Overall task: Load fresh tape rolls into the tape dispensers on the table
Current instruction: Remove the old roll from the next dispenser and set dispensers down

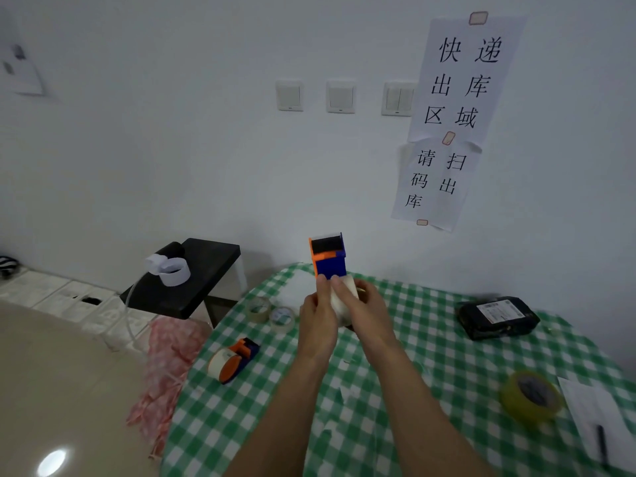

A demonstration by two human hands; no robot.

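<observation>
I hold a blue and orange tape dispenser (328,258) upright above the far side of the table, its cutter end pointing up. My left hand (318,311) grips its lower left side. My right hand (361,304) is closed around the pale tape roll (344,297) seated at the dispenser's base. A second blue and orange dispenser (234,360) with a roll in it lies on the table to the left. Two clear tape rolls (258,308) (282,317) lie flat beyond it. A yellow roll (531,395) sits at the right.
The round table has a green checked cloth (430,373). A black wrapped parcel (497,316) lies at the far right, and paper with a pen (600,438) at the right edge. A black stool (187,280) with a white paper roll stands left of the table.
</observation>
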